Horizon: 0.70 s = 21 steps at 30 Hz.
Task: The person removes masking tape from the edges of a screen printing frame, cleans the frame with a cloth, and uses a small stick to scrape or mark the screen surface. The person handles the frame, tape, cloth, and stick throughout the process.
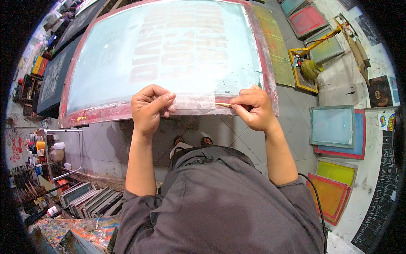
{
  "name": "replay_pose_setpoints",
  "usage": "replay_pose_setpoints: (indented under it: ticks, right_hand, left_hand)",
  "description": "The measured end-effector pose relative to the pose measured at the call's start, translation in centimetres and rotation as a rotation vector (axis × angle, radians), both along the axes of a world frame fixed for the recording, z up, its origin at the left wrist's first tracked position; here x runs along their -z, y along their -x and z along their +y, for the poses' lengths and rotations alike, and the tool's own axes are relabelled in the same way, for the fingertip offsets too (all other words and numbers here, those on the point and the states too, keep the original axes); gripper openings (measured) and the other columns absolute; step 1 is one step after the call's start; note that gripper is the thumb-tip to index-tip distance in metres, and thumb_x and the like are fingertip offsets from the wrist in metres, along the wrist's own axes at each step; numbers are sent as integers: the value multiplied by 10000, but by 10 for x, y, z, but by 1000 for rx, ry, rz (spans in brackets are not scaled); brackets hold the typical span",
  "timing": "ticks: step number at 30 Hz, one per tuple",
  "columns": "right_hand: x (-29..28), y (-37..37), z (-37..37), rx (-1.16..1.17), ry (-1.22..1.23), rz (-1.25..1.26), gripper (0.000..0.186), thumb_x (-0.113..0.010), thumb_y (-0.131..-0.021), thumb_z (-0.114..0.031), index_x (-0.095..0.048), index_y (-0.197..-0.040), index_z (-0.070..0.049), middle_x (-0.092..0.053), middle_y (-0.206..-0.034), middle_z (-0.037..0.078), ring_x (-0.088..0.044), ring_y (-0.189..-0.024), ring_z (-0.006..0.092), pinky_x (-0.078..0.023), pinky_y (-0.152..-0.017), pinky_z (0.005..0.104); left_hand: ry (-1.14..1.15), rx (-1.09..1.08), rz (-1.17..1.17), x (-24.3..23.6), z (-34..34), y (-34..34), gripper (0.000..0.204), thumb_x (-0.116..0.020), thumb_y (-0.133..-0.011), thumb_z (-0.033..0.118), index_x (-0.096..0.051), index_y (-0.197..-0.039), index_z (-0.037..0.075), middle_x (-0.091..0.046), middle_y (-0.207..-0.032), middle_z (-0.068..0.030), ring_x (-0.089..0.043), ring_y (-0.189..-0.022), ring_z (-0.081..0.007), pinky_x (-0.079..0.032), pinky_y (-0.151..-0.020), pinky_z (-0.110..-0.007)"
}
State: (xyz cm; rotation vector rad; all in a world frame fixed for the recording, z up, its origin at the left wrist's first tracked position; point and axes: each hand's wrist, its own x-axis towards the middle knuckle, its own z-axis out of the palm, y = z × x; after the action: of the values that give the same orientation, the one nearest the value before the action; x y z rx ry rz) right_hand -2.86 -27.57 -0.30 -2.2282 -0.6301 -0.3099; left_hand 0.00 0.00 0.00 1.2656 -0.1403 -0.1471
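Note:
A large screen-printing frame with a reddish border and a pale blue mesh lies in front of me. Faint block lettering shows across its mesh. At the near border, my left hand is closed, thumb pressed to the curled fingers; what it pinches, if anything, is hidden. Further right along that border, my right hand pinches a thin yellowish strip that points left. Between the hands, a pale translucent band covers part of the border.
Dark frames stand left of the screen. Several more screens lean at the right, including a blue one and an orange one. A yellow metal stand is at the far right. Narrow frames are stacked at lower left.

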Motion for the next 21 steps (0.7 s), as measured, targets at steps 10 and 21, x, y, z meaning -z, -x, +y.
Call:
replay_pose_setpoints:
  ticks: [10, 21]
  right_hand:
    - [6, -4, 16, 150, -116, 29, 45, -636, -703, -101, -666, -726, -77, -541, -577, 47, -458, -504, 202, -306, -563, 307]
    - [2, -3, 6, 24, -122, 45, 60, -615, -724, -39, -666, -745, -61, -508, -537, 14, -426, -484, 148, -286, -550, 293]
  left_hand:
    - [27, -33, -30, -4, 3, -1, 69, -656, -778, 18, -599, -762, -18, -600, -625, -83, -570, -511, -107, -400, -405, -183]
    - [124, -41, -14, -3, 1, 1, 76, -658, -772, 8, -591, -755, -23, -595, -632, -93, -566, -519, -128, -388, -403, -199]
